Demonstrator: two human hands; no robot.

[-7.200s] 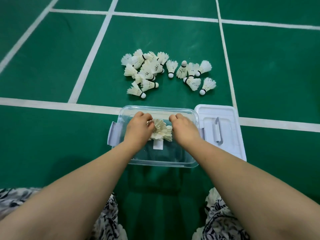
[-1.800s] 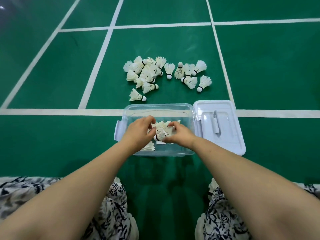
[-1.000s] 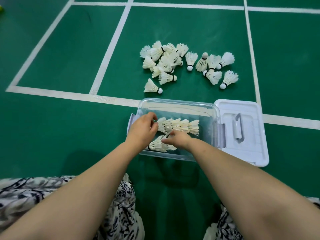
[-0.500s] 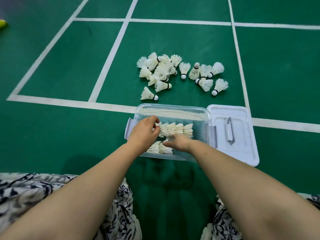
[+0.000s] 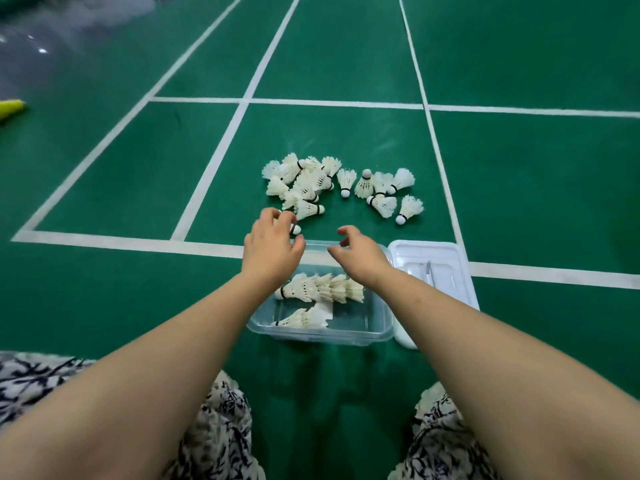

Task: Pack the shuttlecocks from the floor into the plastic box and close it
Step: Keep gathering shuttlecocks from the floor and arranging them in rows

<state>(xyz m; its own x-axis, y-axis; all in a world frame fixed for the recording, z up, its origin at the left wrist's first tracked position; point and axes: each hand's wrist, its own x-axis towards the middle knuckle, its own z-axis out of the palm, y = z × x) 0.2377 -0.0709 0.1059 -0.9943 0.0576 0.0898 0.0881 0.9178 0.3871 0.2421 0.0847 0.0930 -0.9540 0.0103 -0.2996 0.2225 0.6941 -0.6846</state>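
Observation:
A clear plastic box (image 5: 367, 332) sits on the green floor in front of me. Inside lie a nested row of white shuttlecocks (image 5: 322, 289) and a shorter nested stack (image 5: 304, 319). Beyond the box, several loose shuttlecocks (image 5: 311, 188) form a pile on the floor. My left hand (image 5: 272, 247) reaches past the box's far rim, fingers loosely curled over a single shuttlecock (image 5: 295, 230) whose cork shows by my fingertips. My right hand (image 5: 360, 252) hovers above the far rim with relaxed fingers and holds nothing.
The box's white lid (image 5: 433, 271) lies flat on the floor against the right side of the box. White court lines (image 5: 121, 242) cross the floor. A yellow object (image 5: 10, 109) shows at the far left edge. My patterned clothing fills the bottom corners.
Both hands have left the inside of the box and moved forward toward the loose pile. The nested rows stay in the box. The camera has tilted up.

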